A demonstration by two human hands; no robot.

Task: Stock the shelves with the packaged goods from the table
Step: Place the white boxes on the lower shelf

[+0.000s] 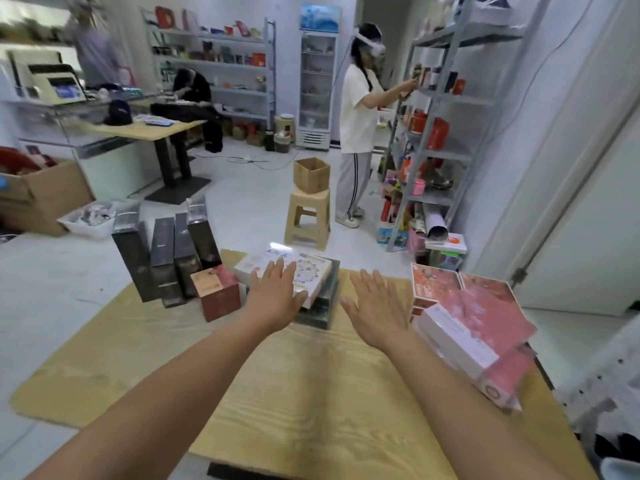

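Note:
A light wooden table (311,393) fills the foreground. At its far edge a flat white box with a round pattern (313,271) tops a stack of dark green boxes (320,306). My left hand (275,296) hovers over that white box's near corner with fingers straight and spread. My right hand (375,306) is held flat just right of the stack, fingers extended, holding nothing. Several tall black boxes (162,258) stand at the far left beside a small brown-red box (218,294). A pile of pink and white flat boxes (474,323) lies at the table's right.
A grey metal shelf unit (440,133) with goods stands at the right, where a person in a white shirt (358,116) reaches into it. A beige stool (308,220) carrying a cardboard box (311,174) stands beyond the table. Another shelf (214,64) lines the back wall.

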